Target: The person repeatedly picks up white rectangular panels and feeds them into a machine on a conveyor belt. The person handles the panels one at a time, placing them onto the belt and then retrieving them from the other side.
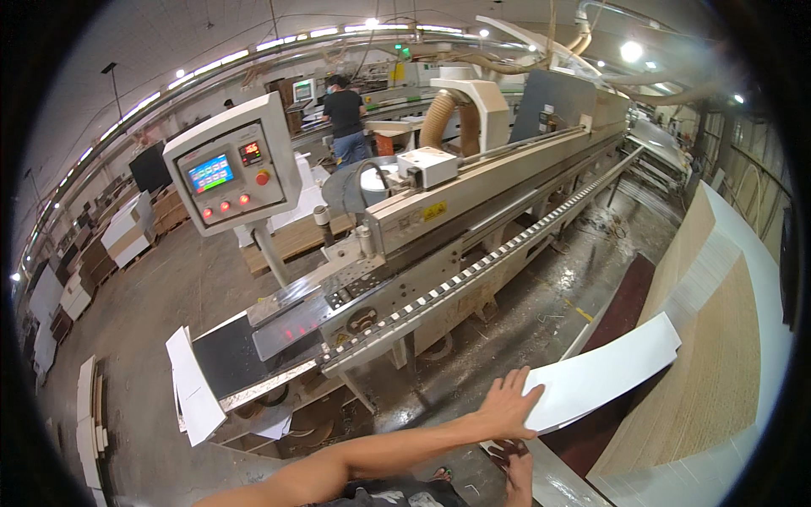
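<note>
A white rectangular panel [604, 372] lies at the lower right on top of other boards, with a second white edge showing under its near side. My left hand [509, 404] reaches across from the lower left and rests against the panel's near short end, fingers spread and thumb low by the corner. Just below it is my right hand [517, 469], its fingers apart and partly in shade, close to the panel's end; whether it touches the panel I cannot tell.
A long edge-banding machine [507, 203] with a roller rail [473, 283] runs diagonally away. Its control box [232, 165] stands at left. Tall stacked boards [701, 355] flank my right side. White sheets [193, 384] hang at the machine's near end. A person [345, 118] stands far off.
</note>
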Action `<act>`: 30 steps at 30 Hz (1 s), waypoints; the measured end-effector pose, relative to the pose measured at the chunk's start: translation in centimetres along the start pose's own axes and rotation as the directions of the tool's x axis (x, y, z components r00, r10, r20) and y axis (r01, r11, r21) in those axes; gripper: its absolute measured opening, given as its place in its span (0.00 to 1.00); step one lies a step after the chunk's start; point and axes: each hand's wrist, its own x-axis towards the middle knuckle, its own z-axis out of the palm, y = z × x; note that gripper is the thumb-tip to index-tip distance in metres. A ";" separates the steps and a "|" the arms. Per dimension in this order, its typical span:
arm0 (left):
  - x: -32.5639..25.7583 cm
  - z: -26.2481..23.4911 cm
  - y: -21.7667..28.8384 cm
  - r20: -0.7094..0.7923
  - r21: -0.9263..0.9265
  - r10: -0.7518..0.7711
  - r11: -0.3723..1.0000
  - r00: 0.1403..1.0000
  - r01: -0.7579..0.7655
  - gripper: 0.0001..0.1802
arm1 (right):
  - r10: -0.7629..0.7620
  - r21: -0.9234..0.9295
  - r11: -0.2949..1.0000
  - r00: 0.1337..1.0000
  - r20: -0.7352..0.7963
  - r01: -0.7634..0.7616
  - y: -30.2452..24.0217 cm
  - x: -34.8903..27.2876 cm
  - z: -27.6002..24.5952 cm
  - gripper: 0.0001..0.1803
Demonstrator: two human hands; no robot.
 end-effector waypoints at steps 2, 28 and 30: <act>-3.8 -2.4 -3.4 0.026 0.008 -0.009 1.000 1.000 0.009 0.59 | -0.032 0.279 0.960 0.995 0.099 0.003 -0.8 -0.1 0.9 0.23; -57.2 -15.0 -32.8 -0.210 -0.236 -0.729 0.685 0.652 0.689 0.58 | 0.427 -0.265 0.895 0.859 0.284 -0.358 17.4 6.4 50.0 0.24; -58.6 -14.9 -34.6 -0.199 -0.257 -0.765 0.643 0.612 0.721 0.58 | 0.403 -0.257 0.906 0.868 0.290 -0.335 18.1 6.4 52.6 0.25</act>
